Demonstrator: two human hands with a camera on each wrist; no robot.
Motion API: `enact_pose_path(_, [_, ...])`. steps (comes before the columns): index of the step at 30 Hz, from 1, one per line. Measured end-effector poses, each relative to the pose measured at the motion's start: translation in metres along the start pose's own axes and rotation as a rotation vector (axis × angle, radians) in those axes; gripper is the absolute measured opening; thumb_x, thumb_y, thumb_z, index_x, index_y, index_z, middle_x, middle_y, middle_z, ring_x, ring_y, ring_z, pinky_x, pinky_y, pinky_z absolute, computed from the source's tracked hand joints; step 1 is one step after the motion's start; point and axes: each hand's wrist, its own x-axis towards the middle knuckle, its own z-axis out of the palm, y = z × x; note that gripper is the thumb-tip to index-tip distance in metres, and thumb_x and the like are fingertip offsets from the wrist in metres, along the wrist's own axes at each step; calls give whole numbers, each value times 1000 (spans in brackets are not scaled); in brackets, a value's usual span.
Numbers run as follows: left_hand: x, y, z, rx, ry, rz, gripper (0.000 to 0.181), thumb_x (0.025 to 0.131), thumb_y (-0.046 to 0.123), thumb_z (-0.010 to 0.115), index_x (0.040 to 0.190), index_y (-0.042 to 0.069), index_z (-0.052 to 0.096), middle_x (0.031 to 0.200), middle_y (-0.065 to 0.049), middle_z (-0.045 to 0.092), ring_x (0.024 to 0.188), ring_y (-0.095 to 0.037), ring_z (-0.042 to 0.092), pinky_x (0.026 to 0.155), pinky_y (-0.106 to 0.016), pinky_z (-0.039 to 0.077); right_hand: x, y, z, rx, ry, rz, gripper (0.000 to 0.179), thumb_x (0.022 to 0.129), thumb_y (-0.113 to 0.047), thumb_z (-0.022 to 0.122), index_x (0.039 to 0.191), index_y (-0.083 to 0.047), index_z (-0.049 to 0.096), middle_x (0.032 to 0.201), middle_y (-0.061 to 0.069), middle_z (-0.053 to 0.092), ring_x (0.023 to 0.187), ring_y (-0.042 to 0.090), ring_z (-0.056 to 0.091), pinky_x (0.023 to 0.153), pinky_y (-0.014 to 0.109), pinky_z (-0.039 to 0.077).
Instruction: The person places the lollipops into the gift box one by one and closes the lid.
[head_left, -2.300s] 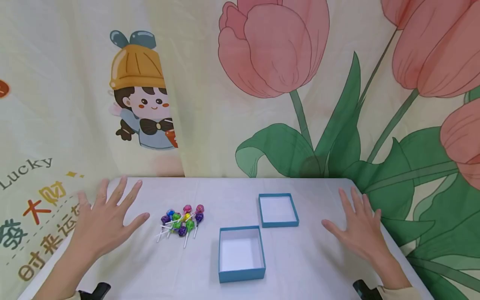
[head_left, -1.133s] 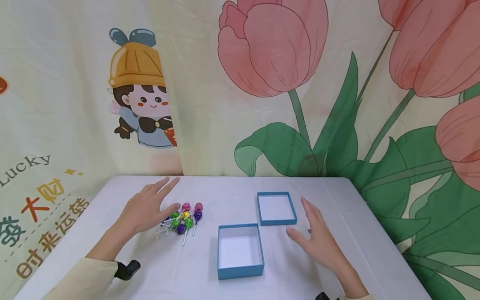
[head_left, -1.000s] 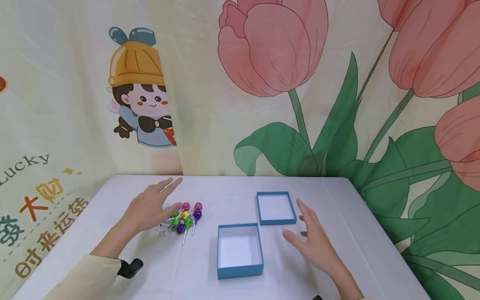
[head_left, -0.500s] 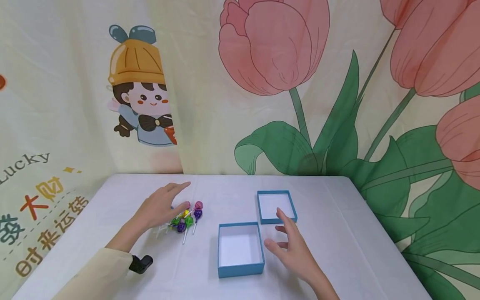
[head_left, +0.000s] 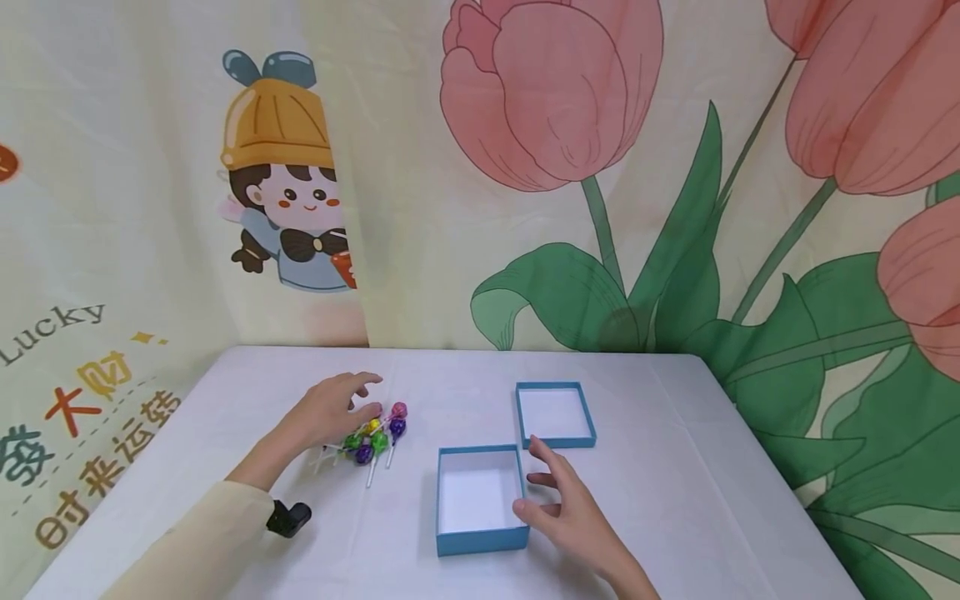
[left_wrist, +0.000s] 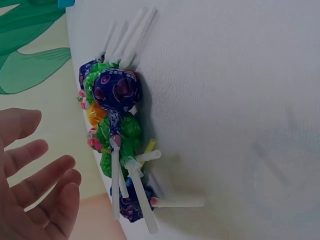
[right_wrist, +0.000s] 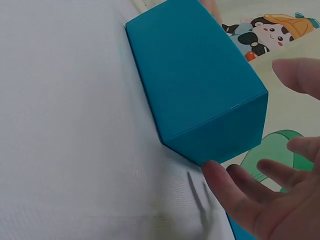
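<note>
A heap of wrapped lollipops (head_left: 379, 440), purple, green, pink and yellow with white sticks, lies on the table left of centre. My left hand (head_left: 330, 410) hovers over the heap's far left side, fingers loosely bent and holding nothing. In the left wrist view, its fingers are apart from the lollipops (left_wrist: 117, 90). A blue box (head_left: 482, 543) with a white inside stands open-topped in the middle. At its right wall is my right hand (head_left: 564, 510), thumb and fingers spread. In the right wrist view a fingertip is right at the lower edge of the box (right_wrist: 200, 75).
Behind and right of the box, a shallower blue lid (head_left: 558, 443) lies with its white inside up. The white-covered table (head_left: 675, 467) ends at a printed curtain (head_left: 405, 250) with tulips and a cartoon figure.
Both hands have moved inward: the left from the table's left side to above the lollipops, the right leftward to the box's right wall. Box, lid and lollipops lie as before.
</note>
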Motion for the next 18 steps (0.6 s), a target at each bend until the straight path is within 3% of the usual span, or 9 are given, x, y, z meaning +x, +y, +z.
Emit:
enact_pose_path(8, [8, -5, -1, -10, -88, -13, 47, 102, 27, 71, 142, 4, 62, 105, -11, 72, 90, -25, 64, 83, -50, 58, -1, 4, -2, 48, -62, 18, 86, 99, -34, 78, 168, -22, 29, 169, 12, 35, 141, 37, 52, 102, 47, 57])
enact_pose_path(18, [15, -12, 5, 1, -161, -26, 47, 100, 24, 74, 140, 3, 63, 91, -5, 68, 75, -19, 58, 69, -34, 53, -4, 7, 0, 52, -126, 5, 86, 99, -30, 77, 169, -26, 27, 171, 13, 28, 143, 41, 49, 98, 37, 58])
